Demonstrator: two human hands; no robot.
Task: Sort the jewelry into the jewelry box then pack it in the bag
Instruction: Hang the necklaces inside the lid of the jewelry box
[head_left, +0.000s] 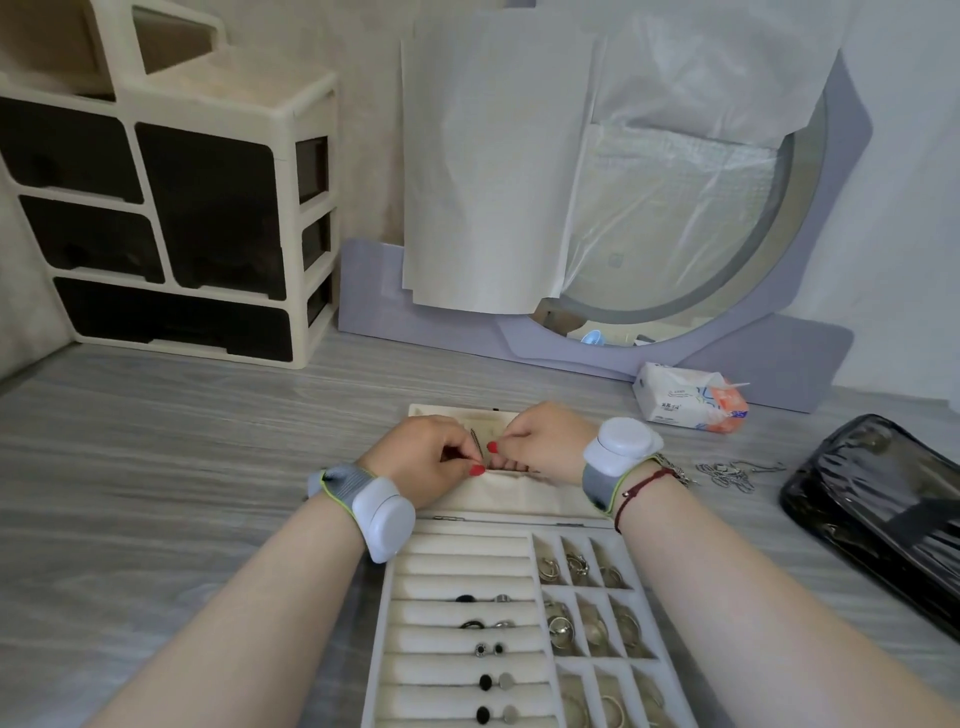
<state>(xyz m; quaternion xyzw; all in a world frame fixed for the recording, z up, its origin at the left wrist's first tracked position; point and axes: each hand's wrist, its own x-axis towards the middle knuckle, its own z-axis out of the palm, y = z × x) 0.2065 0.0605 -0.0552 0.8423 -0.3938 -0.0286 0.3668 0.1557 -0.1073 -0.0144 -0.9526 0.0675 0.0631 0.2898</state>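
Observation:
A cream jewelry box (470, 564) lies open in front of me, its lid (511, 496) flat on the table beyond the tray. Ring rolls hold several rings and studs (491, 649); the small compartments (587, 623) hold hoops and rings. Both hands work over the lid. My left hand (426, 462) pinches the lower end of a thin dark chain (475, 439), and my right hand (545, 441) pinches it from the other side. A pile of silver chains (727, 473) lies on the table right of my right wrist. A black glossy bag (883, 514) lies at the far right.
A cream drawer organiser (176, 218) stands at the back left. A round mirror (675, 208) covered with paper and plastic leans against the wall. A tissue pack (688, 397) lies in front of it. Grey wood-grain tabletop (182, 441) stretches to the left.

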